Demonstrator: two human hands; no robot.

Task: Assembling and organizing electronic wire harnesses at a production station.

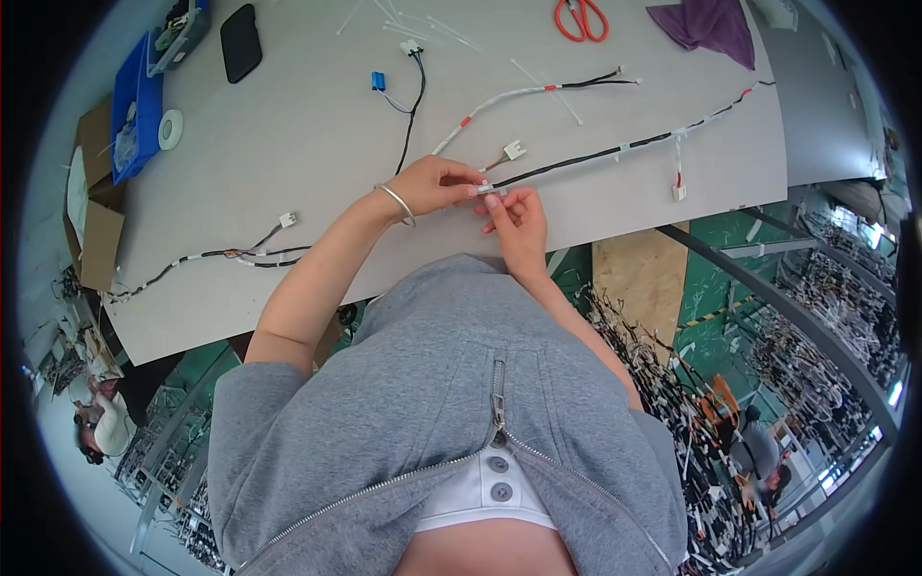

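Note:
A long wire harness [586,156], wrapped in black with white bands, runs across the table from between my hands toward the far right. My left hand [430,184], with a bangle at the wrist, pinches it at a white wrapped spot. Just right of and below that spot, my right hand [519,228] has its thumb and forefinger closed on the same harness; its other fingers are curled. Beyond my fingers lies a white connector [515,151] on short coloured wires. Other branches, one with a blue connector [377,82] and one white-sleeved with red bands [499,99], spread out past my left hand.
Another harness branch [206,254] lies at the left. Red-handled scissors [581,19], a purple cloth [711,31], loose cable ties [545,91] and a black phone [240,43] are farther back. Blue bins [134,106], a tape roll [170,130] and a cardboard box [100,235] stand left.

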